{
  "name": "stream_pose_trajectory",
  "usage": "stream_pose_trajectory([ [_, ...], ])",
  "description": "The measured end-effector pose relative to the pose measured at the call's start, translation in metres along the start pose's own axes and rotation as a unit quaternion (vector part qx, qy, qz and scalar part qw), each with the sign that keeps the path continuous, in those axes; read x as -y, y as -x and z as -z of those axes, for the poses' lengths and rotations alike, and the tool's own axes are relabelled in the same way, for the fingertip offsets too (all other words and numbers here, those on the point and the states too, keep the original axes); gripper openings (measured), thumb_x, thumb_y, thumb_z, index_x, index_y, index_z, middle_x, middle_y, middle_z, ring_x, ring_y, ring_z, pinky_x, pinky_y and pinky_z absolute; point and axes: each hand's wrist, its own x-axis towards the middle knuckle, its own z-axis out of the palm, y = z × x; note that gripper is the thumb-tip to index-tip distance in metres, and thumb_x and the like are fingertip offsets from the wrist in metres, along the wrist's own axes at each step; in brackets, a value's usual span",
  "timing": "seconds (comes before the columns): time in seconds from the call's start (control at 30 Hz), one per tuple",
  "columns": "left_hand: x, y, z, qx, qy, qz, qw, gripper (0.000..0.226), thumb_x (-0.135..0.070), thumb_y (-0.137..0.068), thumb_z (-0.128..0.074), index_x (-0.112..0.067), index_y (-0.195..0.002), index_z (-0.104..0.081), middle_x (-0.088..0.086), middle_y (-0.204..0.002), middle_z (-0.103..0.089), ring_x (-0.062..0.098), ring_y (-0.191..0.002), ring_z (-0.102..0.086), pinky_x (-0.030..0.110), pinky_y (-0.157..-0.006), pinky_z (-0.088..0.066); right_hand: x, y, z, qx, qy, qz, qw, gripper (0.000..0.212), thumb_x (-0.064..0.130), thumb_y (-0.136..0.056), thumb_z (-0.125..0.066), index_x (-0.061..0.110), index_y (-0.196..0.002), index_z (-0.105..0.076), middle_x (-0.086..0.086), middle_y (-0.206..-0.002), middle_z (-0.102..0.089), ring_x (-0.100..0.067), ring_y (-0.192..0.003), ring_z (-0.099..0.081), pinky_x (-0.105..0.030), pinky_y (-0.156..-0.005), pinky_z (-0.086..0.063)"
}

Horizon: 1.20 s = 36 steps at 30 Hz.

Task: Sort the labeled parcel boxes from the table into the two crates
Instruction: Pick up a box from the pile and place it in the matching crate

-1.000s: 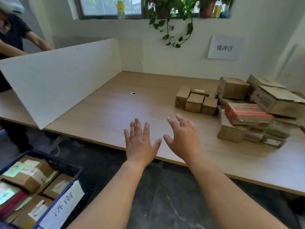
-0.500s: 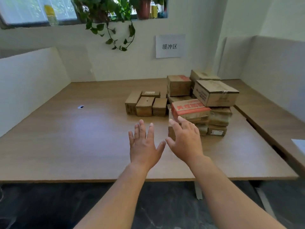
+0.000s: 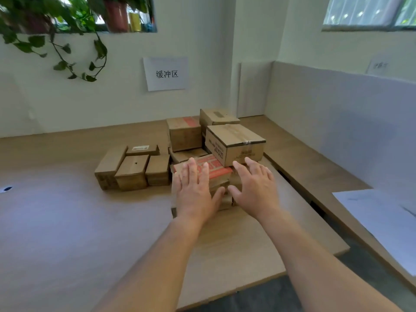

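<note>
Red-printed parcel box point(image 3: 211, 168) lies on the front of the pile, centre of frame, on top of lower cartons. Left hand point(image 3: 194, 191) spread flat over its left part, fingers extended, palm down; whether it touches the lid cannot be told. Right hand point(image 3: 256, 188) just right of it, fingers splayed and loose, thumb pointing toward the left thumb; nothing gripped in either hand.

Behind the red box: a large carton with black side print point(image 3: 236, 144), sitting high on the stack. Left of that, a carton with a red patch on top point(image 3: 184, 134); behind, a smaller taped carton point(image 3: 217, 117).

Left of the pile, a cluster of four small plain boxes point(image 3: 132, 168), touching one another, the rear one bearing a white label.

All rest on a wooden table point(image 3: 67, 221). Dark spot point(image 3: 6, 189) at the table's left edge of frame. White sheet point(image 3: 382, 219) lower right on a neighbouring surface. Paper sign with Chinese characters point(image 3: 166, 73) on the wall, upper centre; trailing plant point(image 3: 56, 30) upper left.
</note>
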Motion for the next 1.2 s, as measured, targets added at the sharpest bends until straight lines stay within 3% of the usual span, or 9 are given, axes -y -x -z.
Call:
stream_pose_trajectory([
  [0.33,-0.019,-0.151,-0.011,0.018,0.017,-0.027,0.999,0.078,-0.065,-0.094,-0.021,-0.023,-0.153,0.009,0.011,-0.157,0.025,0.027,-0.144,0.023,0.041,-0.111,0.020,-0.062,-0.143,0.001,0.016,0.034,-0.052,0.998,0.071,0.046,-0.087,-0.058,0.027,-0.148,-0.027,-0.011,-0.154,-0.025,-0.029,-0.142,-0.021,-0.046,-0.115,-0.016],
  [0.53,-0.018,-0.219,-0.028,0.043,0.019,-0.010,0.999,0.088,-0.074,-0.088,-0.021,-0.023,-0.153,0.009,0.012,-0.158,0.021,0.028,-0.145,0.021,0.041,-0.113,0.018,-0.094,-0.226,-0.009,0.098,0.045,-0.088,0.990,0.084,0.058,-0.082,-0.058,0.031,-0.150,-0.018,-0.012,-0.157,-0.017,-0.032,-0.143,-0.017,-0.049,-0.112,-0.019],
  [0.67,-0.013,-0.237,-0.043,0.057,0.040,0.011,0.998,0.098,-0.081,-0.082,-0.021,-0.020,-0.154,0.006,0.012,-0.160,0.016,0.027,-0.147,0.016,0.038,-0.113,0.015,-0.109,-0.257,-0.028,0.170,0.023,-0.108,0.979,0.092,0.064,-0.076,-0.062,0.030,-0.150,-0.019,-0.012,-0.151,-0.028,-0.032,-0.136,-0.031,-0.052,-0.105,-0.032],
  [0.73,-0.013,-0.238,-0.047,0.082,0.061,0.033,0.994,0.103,-0.084,-0.079,-0.023,-0.017,-0.154,0.004,0.012,-0.161,0.010,0.027,-0.148,0.008,0.039,-0.117,0.006,-0.113,-0.263,-0.035,0.217,-0.006,-0.130,0.967,0.093,0.063,-0.074,-0.064,0.028,-0.149,-0.022,-0.012,-0.145,-0.036,-0.031,-0.127,-0.042,-0.048,-0.098,-0.043],
  [0.8,-0.015,-0.237,-0.049,0.111,0.108,0.064,0.986,0.105,-0.084,-0.078,-0.029,-0.018,-0.154,0.001,0.010,-0.162,-0.001,0.028,-0.148,-0.009,0.042,-0.116,-0.016,-0.116,-0.262,-0.039,0.248,-0.041,-0.139,0.958,0.086,0.061,-0.075,-0.064,0.025,-0.145,-0.028,-0.010,-0.138,-0.046,-0.027,-0.115,-0.051,-0.039,-0.085,-0.046],
  [0.87,-0.017,-0.237,-0.049,0.136,0.162,0.094,0.973,0.105,-0.083,-0.077,-0.037,-0.021,-0.154,-0.001,0.006,-0.157,-0.024,0.026,-0.137,-0.035,0.041,-0.097,-0.040,-0.119,-0.261,-0.042,0.251,-0.072,-0.134,0.956,0.081,0.058,-0.076,-0.065,0.023,-0.142,-0.033,-0.007,-0.131,-0.053,-0.021,-0.101,-0.052,-0.034,-0.075,-0.043],
  [0.9,-0.018,-0.236,-0.048,0.145,0.186,0.106,0.966,0.103,-0.081,-0.077,-0.041,-0.023,-0.153,-0.003,0.005,-0.151,-0.036,0.025,-0.129,-0.045,0.038,-0.086,-0.044,-0.119,-0.261,-0.041,0.250,-0.082,-0.132,0.956,0.082,0.057,-0.075,-0.066,0.023,-0.142,-0.033,-0.006,-0.130,-0.053,-0.019,-0.099,-0.050,-0.033,-0.074,-0.042],
  [1.0,-0.023,-0.233,-0.044,0.146,0.258,0.137,0.945,0.096,-0.072,-0.079,-0.053,-0.026,-0.150,-0.008,0.005,-0.136,-0.051,0.025,-0.116,-0.053,0.039,-0.089,-0.047,-0.115,-0.261,-0.034,0.246,-0.086,-0.122,0.958,0.090,0.057,-0.073,-0.069,0.022,-0.145,-0.029,-0.007,-0.134,-0.050,-0.023,-0.110,-0.051,-0.033,-0.078,-0.041],
  [1.2,-0.033,-0.212,-0.023,0.091,0.337,0.148,0.925,0.107,-0.055,-0.080,-0.068,-0.027,-0.153,0.005,0.006,-0.147,-0.041,0.026,-0.127,-0.047,0.046,-0.103,-0.043,-0.106,-0.247,-0.008,0.222,-0.103,-0.094,0.965,0.085,0.051,-0.067,-0.076,0.019,-0.136,-0.036,-0.009,-0.121,-0.052,-0.027,-0.102,-0.055,-0.045,-0.088,-0.050],
])
